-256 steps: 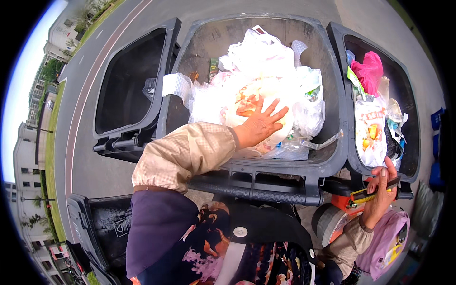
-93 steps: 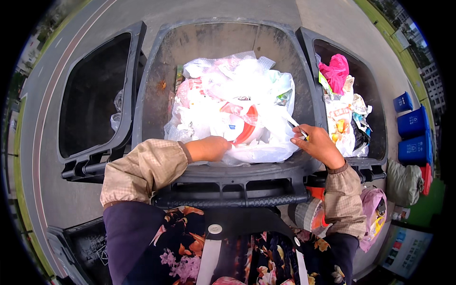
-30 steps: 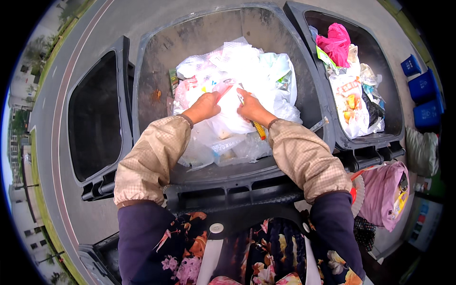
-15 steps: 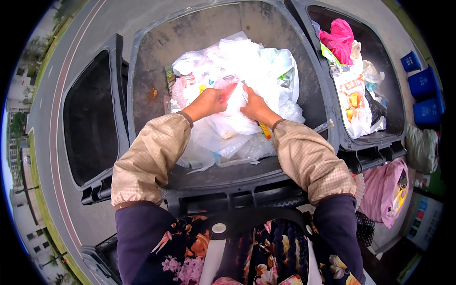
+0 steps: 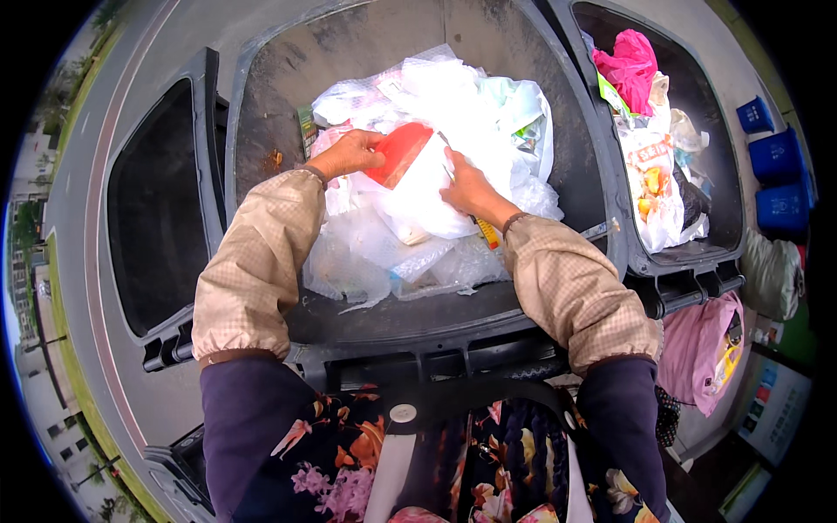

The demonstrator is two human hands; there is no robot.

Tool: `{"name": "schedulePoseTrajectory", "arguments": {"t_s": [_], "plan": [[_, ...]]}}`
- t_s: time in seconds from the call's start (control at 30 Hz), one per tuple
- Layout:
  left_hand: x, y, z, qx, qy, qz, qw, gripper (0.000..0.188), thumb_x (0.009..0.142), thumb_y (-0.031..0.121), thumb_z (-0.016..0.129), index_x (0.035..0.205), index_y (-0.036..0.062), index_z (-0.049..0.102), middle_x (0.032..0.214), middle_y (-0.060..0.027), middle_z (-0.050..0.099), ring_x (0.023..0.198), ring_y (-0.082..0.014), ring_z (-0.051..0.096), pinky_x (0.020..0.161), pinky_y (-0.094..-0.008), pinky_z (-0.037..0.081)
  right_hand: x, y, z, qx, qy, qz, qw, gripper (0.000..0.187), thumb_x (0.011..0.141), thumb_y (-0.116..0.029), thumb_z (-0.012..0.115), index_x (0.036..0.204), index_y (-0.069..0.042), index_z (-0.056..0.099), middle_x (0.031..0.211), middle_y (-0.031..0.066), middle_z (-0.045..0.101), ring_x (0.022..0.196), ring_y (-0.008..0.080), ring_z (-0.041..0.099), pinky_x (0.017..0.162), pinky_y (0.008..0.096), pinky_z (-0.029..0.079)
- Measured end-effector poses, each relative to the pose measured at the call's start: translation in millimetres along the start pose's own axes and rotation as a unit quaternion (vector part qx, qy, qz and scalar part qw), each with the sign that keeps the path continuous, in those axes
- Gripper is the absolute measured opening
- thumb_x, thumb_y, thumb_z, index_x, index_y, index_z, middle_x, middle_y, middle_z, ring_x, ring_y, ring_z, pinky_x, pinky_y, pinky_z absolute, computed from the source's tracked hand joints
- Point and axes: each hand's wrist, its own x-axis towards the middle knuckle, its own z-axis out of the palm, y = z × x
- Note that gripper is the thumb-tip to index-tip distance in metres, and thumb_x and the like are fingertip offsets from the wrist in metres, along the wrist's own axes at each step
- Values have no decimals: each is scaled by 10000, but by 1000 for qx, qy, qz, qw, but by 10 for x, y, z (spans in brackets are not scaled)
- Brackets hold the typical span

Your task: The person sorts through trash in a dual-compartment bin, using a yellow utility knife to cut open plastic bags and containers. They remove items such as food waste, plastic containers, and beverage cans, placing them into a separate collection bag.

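Red plastic (image 5: 401,155), pinched in the left hand's (image 5: 347,154) fingers, sits among white bags (image 5: 427,207) in the grey bin (image 5: 384,39). Now the right hand (image 5: 473,192) grips a cutter (image 5: 488,233) (yellow handle). Cutting looks the step underway; next calls for steady left fingers, kept clear.

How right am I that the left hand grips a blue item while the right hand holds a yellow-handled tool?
The colour is off: the left hand grips a red item, not a blue one, as the head view shows. The right hand does hold a yellow-handled tool.
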Motion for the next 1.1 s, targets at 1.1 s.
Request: {"name": "schedulePoseTrajectory", "arguments": {"t_s": [1.1], "plan": [[-1764,295,-137,117,453,46,883,217,704,50,469,845,-76,575,743,-291,554,771,-411,562,702,-434,445,-65,-64,-230,455,90,78,883,204,834,-182,571,698,-45,506,565,-26,435,456,78,344,423,231,300]]}}
